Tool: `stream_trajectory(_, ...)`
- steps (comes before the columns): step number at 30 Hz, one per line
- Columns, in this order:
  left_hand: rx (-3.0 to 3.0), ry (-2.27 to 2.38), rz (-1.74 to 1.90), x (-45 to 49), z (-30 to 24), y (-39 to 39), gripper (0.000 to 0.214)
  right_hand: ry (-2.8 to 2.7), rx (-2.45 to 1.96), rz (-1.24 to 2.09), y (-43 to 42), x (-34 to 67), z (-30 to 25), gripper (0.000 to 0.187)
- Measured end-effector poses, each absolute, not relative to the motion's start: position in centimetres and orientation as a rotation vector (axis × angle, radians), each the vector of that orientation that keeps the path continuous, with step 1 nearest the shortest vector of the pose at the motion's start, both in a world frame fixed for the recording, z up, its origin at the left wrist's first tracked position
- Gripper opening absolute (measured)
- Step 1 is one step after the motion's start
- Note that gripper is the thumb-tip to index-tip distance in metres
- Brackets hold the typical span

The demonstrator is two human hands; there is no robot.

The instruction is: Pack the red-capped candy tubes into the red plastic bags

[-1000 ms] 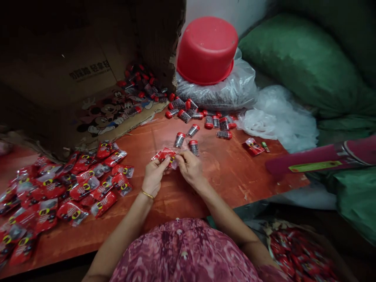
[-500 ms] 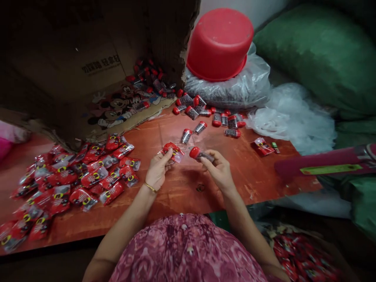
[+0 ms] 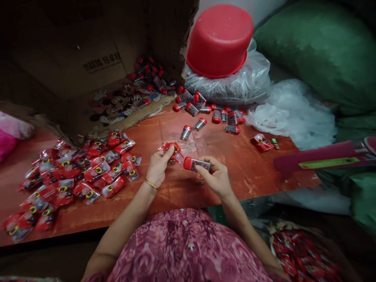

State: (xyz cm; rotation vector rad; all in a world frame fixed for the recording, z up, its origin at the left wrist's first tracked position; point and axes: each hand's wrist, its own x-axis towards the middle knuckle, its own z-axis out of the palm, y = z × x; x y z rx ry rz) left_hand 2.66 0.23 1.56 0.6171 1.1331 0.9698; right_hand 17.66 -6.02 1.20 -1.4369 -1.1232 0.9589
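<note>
My left hand (image 3: 157, 168) pinches a small red and clear packet (image 3: 173, 150) above the red table (image 3: 223, 164). My right hand (image 3: 216, 176) grips a small clear vial with a red cap (image 3: 194, 163), cap pointing left at the packet's mouth. The vial holds dark contents. Two more vials (image 3: 192, 129) lie on the table just beyond my hands. A heap of filled red packets (image 3: 79, 176) lies to the left.
A torn cardboard box (image 3: 96, 74) on its side spills vials (image 3: 152, 78) at the back. A red basin (image 3: 220, 39) sits upside down on a clear bag of dark grains (image 3: 232, 88). Green sacks (image 3: 317, 55), crumpled plastic (image 3: 290, 111) and a pink roll (image 3: 326, 158) stand at the right.
My right hand left the packet, picked up a red-capped vial from the table and brought it back toward the packet held in my left hand.
</note>
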Motion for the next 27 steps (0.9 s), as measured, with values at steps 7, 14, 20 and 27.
stream_trajectory(7,0.71,1.153,1.006,2.9,1.3,0.1,0.038,-1.122,-1.414,1.051,-6.7,17.6,2.2,0.014)
stream_trajectory(14,0.873,1.187,1.006,2.6,1.3,0.0,0.034,-1.141,-1.498,0.949,-6.3,17.5,1.1,0.013)
stream_trajectory(20,0.916,1.157,0.965,2.7,1.6,0.0,0.032,-0.99,-1.442,1.133,-6.0,17.6,1.0,0.021)
stream_trajectory(27,0.919,1.096,0.97,3.4,1.6,-0.6,0.033,-0.909,-1.318,1.323,-6.1,17.9,-0.2,0.026)
